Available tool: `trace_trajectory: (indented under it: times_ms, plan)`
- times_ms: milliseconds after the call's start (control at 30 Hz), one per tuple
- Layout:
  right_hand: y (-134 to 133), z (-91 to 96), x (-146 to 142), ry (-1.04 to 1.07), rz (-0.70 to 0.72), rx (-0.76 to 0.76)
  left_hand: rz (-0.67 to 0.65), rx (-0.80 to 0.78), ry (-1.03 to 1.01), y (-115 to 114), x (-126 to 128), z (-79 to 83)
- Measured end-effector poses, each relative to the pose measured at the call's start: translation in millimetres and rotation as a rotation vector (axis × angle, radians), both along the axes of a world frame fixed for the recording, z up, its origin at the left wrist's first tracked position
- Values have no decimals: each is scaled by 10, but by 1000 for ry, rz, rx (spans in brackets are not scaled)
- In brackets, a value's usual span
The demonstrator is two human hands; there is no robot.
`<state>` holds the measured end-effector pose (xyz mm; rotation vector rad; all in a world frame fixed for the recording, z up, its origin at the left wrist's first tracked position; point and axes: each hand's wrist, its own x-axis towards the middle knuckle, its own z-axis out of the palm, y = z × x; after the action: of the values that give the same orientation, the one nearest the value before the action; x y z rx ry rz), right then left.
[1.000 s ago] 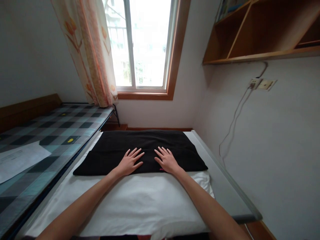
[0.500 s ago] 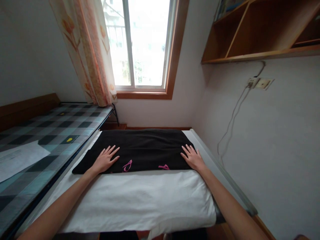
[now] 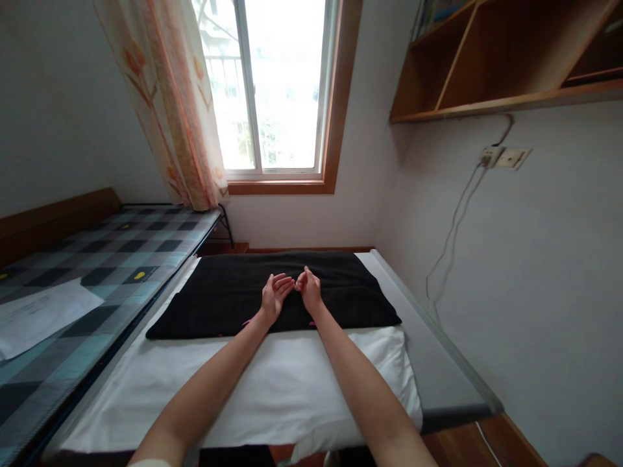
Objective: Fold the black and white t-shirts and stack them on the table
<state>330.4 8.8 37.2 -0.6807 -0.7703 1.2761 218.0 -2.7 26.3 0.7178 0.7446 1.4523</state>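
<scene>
A black cloth (image 3: 214, 285) with bits of pink print lies folded flat across a white cloth (image 3: 311, 383); what kind of garment it is I cannot tell. My left hand (image 3: 276, 298) is over the middle of the black cloth, palm turned up and fingers stretched out. Close beside it, my right hand (image 3: 308, 288) has its fingers curled in and its thumb pointing up, with nothing visible in it. The fingertips of both hands nearly meet. My forearms cover part of the white cloth and most of the pink print.
A grey-white table (image 3: 448, 376) carries both cloths. On the left stands a bed with a checked mattress (image 3: 97, 259) and a sheet of paper (image 3: 43, 314). Ahead are a window (image 3: 287, 91) and a curtain (image 3: 180, 117). A wooden shelf (image 3: 487, 107) and a cord (image 3: 452, 227) are at right.
Both hands have left the sides of the black cloth and come together over its middle. The left has turned palm up; the right has curled its fingers.
</scene>
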Motion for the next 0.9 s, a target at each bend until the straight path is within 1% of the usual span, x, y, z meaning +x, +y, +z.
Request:
trace_trajectory:
  times_ms: [67,100,167,233,300,367,467,533,600,667,733,833,900]
  plan:
    - [-1,-30,162,163,76,-34,-25,-109,-112,38,-133,-12]
    - [-8,-38,272,212,104,-40,-28,-125,-140,51,-223,-17]
    - [-22,-42,507,260,123,-40,-70,-108,-174,66,-422,-17]
    - [-29,-35,734,266,96,-27,-144,-76,-206,75,-645,-5]
    - [-30,-28,956,253,66,-16,-182,-56,-237,87,-916,21]
    - [-36,-26,1196,239,45,-14,-138,-51,-261,99,-1248,57]
    - [-67,-43,1613,224,3,-8,-37,-55,-274,104,-1804,109]
    - [-103,-63,1891,217,-74,9,21,-58,-275,95,-2136,130]
    - [-141,-81,2112,196,-165,23,75,-52,-276,83,-2379,138]
    - [-173,-94,2246,177,-230,28,115,-53,-272,79,-2519,133]
    - [-196,-103,2300,166,-253,28,133,-61,-264,81,-2575,124]
    - [-208,-110,2308,131,-262,39,146,-70,-256,91,-2560,124]
    - [-189,-101,2283,114,-274,53,161,-76,-250,105,-2484,146]
